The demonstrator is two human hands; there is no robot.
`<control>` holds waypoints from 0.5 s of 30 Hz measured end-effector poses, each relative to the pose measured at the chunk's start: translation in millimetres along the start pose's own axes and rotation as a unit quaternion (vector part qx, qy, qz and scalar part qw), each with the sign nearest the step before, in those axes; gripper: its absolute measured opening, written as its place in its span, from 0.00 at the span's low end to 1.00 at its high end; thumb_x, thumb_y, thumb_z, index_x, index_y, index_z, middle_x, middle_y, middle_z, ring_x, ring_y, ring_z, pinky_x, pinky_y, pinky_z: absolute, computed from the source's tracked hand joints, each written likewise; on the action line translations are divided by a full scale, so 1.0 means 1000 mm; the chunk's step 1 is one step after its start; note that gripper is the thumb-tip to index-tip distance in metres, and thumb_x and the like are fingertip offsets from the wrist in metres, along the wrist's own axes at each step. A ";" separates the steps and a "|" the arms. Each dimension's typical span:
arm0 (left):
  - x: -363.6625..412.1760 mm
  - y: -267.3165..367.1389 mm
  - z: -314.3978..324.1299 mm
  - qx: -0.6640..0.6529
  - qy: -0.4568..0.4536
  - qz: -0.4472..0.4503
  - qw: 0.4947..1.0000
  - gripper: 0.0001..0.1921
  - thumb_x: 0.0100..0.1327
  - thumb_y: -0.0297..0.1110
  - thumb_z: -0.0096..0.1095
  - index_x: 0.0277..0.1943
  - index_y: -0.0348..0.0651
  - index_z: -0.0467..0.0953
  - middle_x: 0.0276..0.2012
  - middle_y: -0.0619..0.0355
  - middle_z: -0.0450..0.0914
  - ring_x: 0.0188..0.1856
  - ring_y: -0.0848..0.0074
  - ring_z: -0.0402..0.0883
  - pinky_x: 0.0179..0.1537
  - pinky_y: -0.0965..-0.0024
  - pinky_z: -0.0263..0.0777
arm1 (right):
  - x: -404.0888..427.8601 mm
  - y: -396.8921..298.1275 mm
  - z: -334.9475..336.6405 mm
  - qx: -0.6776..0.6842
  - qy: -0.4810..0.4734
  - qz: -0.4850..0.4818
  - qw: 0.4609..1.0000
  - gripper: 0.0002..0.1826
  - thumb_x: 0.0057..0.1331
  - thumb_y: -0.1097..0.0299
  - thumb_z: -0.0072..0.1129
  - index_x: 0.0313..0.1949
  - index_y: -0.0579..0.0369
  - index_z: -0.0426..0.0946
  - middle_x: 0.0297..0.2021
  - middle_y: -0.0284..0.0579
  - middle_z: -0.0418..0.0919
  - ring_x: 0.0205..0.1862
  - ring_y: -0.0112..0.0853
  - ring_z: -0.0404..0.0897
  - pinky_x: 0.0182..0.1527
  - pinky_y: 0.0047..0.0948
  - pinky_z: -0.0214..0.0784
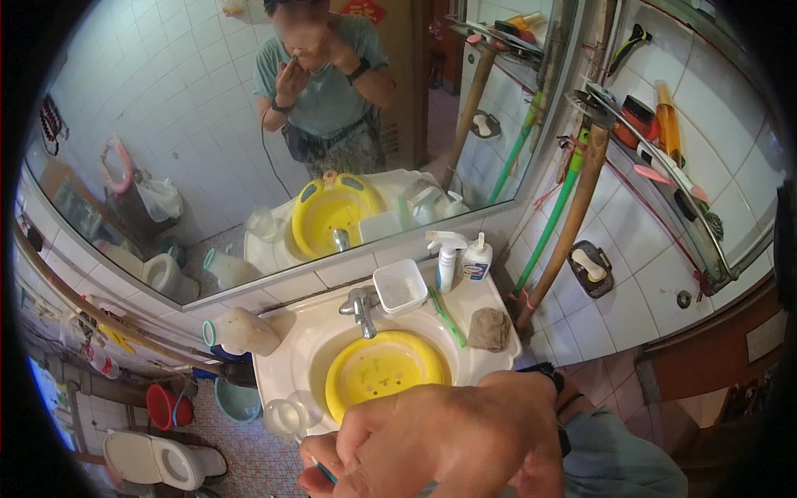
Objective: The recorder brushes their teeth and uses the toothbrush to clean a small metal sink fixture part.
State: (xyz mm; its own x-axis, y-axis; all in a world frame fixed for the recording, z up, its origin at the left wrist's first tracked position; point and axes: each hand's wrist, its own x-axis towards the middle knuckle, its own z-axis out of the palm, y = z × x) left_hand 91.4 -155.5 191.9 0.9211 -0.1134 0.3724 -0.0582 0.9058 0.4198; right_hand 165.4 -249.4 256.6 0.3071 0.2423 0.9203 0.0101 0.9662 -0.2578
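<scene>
My right hand (442,436), with dark bands at the wrist, is raised close to the camera at the bottom, its back towards me. Its bent fingers pinch a slim teal stick (325,471) with a pale tip; the rest is hidden. In the mirror (205,75) both hands are up by the mouth and cheek. My left hand (291,82) shows clearly only in that reflection, and its grip is unclear. Beyond the hands a yellow basin (381,367) sits in the white washbasin (457,367), under a chrome tap (361,311).
Around the sink stand a plastic tub (400,286), a spray bottle (446,261), a pump bottle (476,258), a green toothbrush (447,316), a folded brown cloth (489,330), a pitcher (243,332) and a clear cup (286,418). Poles (563,230) lean right; a toilet (168,464) is lower left.
</scene>
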 end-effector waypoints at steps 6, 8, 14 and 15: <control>-0.001 0.000 0.001 -0.003 0.009 0.003 1.000 0.21 0.67 0.50 0.51 0.40 0.35 0.72 0.17 0.55 0.72 0.13 0.79 0.68 0.14 0.76 0.63 | 0.002 -0.012 -0.006 -0.138 -0.044 -0.014 0.989 0.10 0.56 0.67 0.56 0.30 0.61 0.80 0.30 0.47 0.79 0.22 0.32 0.75 0.25 0.28 0.65; -0.002 -0.002 0.000 -0.008 0.016 0.007 1.000 0.21 0.66 0.50 0.51 0.40 0.35 0.73 0.18 0.55 0.73 0.13 0.79 0.69 0.14 0.77 0.63 | 0.002 -0.015 -0.008 -0.237 -0.059 -0.046 0.969 0.08 0.57 0.67 0.55 0.26 0.58 0.79 0.30 0.43 0.80 0.21 0.30 0.73 0.27 0.27 0.62; -0.005 -0.007 -0.003 -0.116 -0.040 0.039 0.992 0.22 0.65 0.51 0.53 0.40 0.35 0.73 0.18 0.57 0.75 0.14 0.81 0.71 0.15 0.78 0.64 | 0.000 -0.020 -0.002 -0.318 -0.021 -0.081 0.944 0.13 0.59 0.65 0.56 0.18 0.54 0.75 0.26 0.36 0.80 0.22 0.27 0.74 0.31 0.24 0.61; -0.002 0.003 0.003 -0.055 -0.005 0.003 0.998 0.21 0.65 0.51 0.53 0.39 0.35 0.74 0.15 0.61 0.73 0.13 0.85 0.68 0.14 0.80 0.62 | -0.001 -0.021 -0.003 -0.315 -0.037 -0.079 0.945 0.14 0.60 0.64 0.56 0.17 0.54 0.75 0.26 0.36 0.80 0.22 0.27 0.74 0.31 0.24 0.61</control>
State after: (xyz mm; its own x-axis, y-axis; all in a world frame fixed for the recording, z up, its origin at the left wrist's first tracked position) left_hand 88.2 -153.5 194.9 0.9167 -0.1107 0.3840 -0.0212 0.9460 0.3234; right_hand 167.6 -269.7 260.4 0.1878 0.1280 0.9738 0.6219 0.7519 -0.2188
